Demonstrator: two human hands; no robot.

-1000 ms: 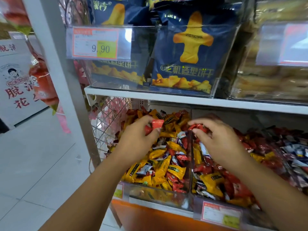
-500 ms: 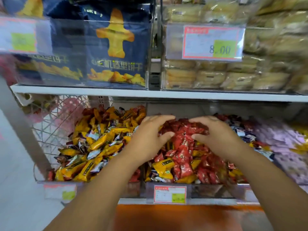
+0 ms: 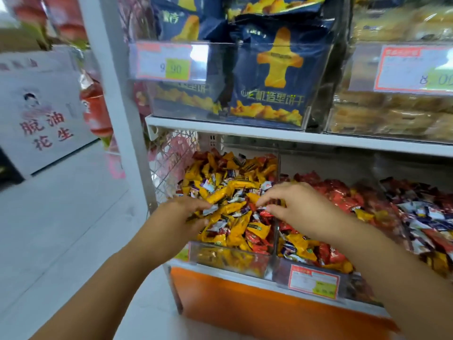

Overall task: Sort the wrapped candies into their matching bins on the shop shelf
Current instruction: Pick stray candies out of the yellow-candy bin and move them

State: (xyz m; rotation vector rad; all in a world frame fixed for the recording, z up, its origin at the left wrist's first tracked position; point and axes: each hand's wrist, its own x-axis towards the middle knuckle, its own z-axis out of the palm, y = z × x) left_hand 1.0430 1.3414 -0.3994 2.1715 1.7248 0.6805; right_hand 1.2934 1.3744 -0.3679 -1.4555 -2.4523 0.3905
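I see both hands over the leftmost clear bin (image 3: 230,260) on the lower shelf, which is heaped mostly with yellow wrapped candies (image 3: 236,187) mixed with a few red and white ones. My left hand (image 3: 180,214) sits at the near left of that heap. Its fingers are loosely bent and touching the wrappers, and a silvery wrapper (image 3: 210,210) lies between forefinger and thumb. I cannot tell if it is pinched.

My right hand (image 3: 294,207) reaches leftward across the clear divider (image 3: 276,231). Its fingers are curled down, with the tips close to the thumb just above the pile. Whether they hold a candy I cannot tell.

Right of the divider, the middle bin holds mainly red candies (image 3: 340,196) and carries a price tag (image 3: 313,282) on its front. Farther right lies a pile of white and dark wrappers (image 3: 429,217).

Above, the upper shelf board (image 3: 294,138) bears blue snack bags (image 3: 277,77) behind a 9.90 label (image 3: 171,63). An orange panel (image 3: 245,305) runs below the bins.
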